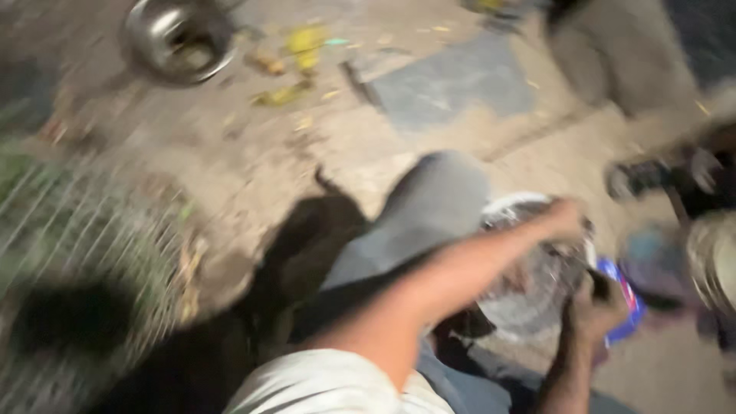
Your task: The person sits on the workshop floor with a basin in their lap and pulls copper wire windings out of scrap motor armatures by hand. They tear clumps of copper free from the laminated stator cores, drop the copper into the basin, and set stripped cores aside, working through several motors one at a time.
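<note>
- Beside my raised knee, my left hand (563, 218) rests on the round metal vessel (529, 276) (grip blurred, cannot tell).
- My right hand (594, 307) grasps its near rim; work seemingly midway.

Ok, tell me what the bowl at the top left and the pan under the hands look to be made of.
Bowl: metal, probably steel; shiny grey with bright glints on its rim. Pan: likely metal too, with a pale rim and a grey, streaked inside, but motion blur leaves it open. The left hand and right hand are on it.
</note>
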Motion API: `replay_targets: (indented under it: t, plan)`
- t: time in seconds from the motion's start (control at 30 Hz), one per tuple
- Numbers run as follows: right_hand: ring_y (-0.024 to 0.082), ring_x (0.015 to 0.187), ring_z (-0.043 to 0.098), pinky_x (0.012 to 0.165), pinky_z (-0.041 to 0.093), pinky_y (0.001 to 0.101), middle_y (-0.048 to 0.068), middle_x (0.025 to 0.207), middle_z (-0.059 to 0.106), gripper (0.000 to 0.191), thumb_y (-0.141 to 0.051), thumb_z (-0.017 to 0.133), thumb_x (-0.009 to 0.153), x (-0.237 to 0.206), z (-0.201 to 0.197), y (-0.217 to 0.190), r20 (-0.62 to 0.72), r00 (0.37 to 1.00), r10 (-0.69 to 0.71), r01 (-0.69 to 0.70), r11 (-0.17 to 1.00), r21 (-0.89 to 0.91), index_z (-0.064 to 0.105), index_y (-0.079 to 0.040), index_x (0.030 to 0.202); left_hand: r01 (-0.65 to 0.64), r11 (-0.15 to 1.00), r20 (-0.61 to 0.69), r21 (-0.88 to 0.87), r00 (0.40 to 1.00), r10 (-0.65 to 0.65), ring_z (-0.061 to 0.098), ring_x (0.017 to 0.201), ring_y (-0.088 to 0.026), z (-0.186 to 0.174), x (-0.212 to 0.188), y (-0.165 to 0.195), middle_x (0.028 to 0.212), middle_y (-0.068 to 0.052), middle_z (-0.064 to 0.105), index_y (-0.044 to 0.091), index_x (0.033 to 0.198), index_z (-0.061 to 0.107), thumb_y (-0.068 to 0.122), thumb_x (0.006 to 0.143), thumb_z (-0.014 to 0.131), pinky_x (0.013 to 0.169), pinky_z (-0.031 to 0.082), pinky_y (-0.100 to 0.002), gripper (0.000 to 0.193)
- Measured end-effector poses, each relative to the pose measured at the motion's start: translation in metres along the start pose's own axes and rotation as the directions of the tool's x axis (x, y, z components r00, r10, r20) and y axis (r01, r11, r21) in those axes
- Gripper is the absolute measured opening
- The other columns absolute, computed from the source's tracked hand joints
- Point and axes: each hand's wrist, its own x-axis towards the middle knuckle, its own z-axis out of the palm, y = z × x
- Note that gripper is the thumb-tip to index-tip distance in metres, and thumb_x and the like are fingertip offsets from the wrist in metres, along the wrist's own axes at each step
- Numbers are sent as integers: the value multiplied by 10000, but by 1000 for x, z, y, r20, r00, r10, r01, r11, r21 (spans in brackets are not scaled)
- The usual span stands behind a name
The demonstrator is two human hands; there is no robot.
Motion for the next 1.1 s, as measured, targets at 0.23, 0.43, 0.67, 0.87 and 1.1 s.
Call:
replay_targets:
  t: [0.23,0.43,0.67,0.87,1.1]
  plan:
    - [131,894,687,853,549,273,60,978,747,116,-47,694,979,-19,-91,-50,-107,965,241,-226,965,135,742,-19,1081,-286,947,89,-147,950,301,730,1049,-254,60,-1,18,1129,-174,758,-1,1095,728,265,637,932,948,580,-355,568]
    - [91,718,592,643,473,262,24,817,681,115,-51,657,981,-5,-133,-46,-181,931,317,-284,940,187,742,-26,1055,-81,982,372,-169,918,140,661,892,-138,63,-18,62,1002,-60,690,72,1037,707,150,794,867,769,581,-302,301]
    - [64,714,555,631,458,259,14,806,659,106,-65,640,990,27,-111,-12,-186,921,341,-291,923,251,730,-26,1031,37,914,361,-404,925,122,647,820,-89,80,11,49,921,-9,701,46,1044,694,88,847,813,734,566,-242,234]
    - [73,614,543,543,423,273,11,707,640,109,-80,646,957,34,-106,2,-197,914,355,-326,931,164,732,-25,993,25,868,231,-496,967,105,678,867,-94,90,32,45,973,-23,721,31,1075,685,95,866,806,787,591,-252,250]
    - [123,777,650,720,537,297,62,859,719,132,-118,713,966,31,-87,66,-167,889,427,-395,898,193,737,-8,1035,-38,924,314,-380,935,167,700,938,-154,105,64,18,1025,-57,739,31,1122,691,176,825,860,851,601,-297,371]
